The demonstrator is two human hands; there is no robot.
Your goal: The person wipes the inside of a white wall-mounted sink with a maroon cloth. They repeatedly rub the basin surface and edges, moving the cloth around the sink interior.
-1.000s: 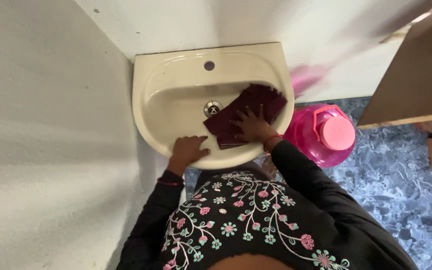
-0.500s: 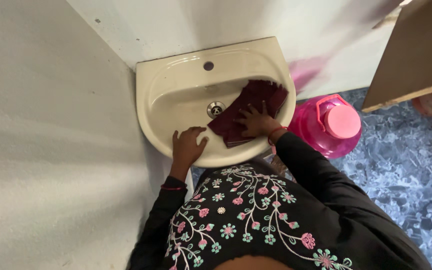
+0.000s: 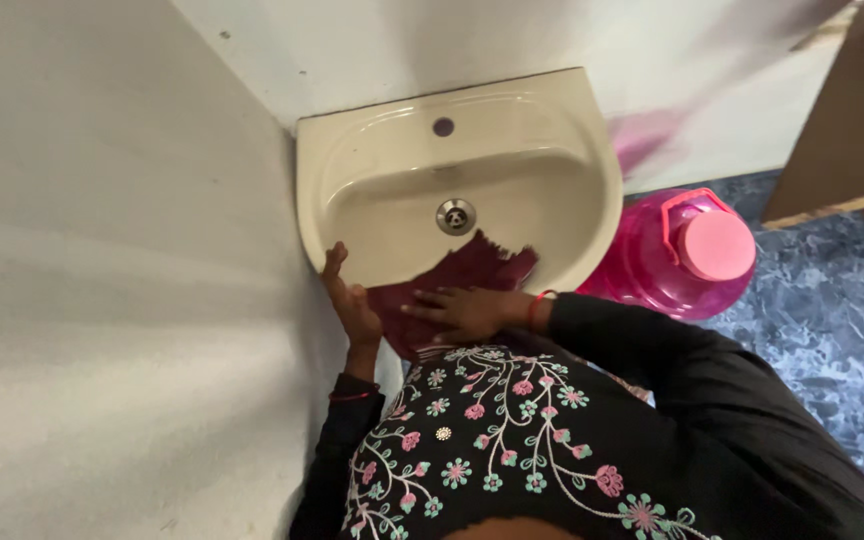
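Over the near rim of one cream ceramic wall basin lies one dark maroon cloth, rumpled, its far edge ragged and reaching toward the single metal drain. Flat on it presses the right hand, fingers spread, gripping nothing. Just left, the left hand curls over the rim. One pink plastic jug stands to the right.

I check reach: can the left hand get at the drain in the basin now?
Probably yes: the left hand grips the sink rim, and the drain lies uncovered beyond the maroon cloth.
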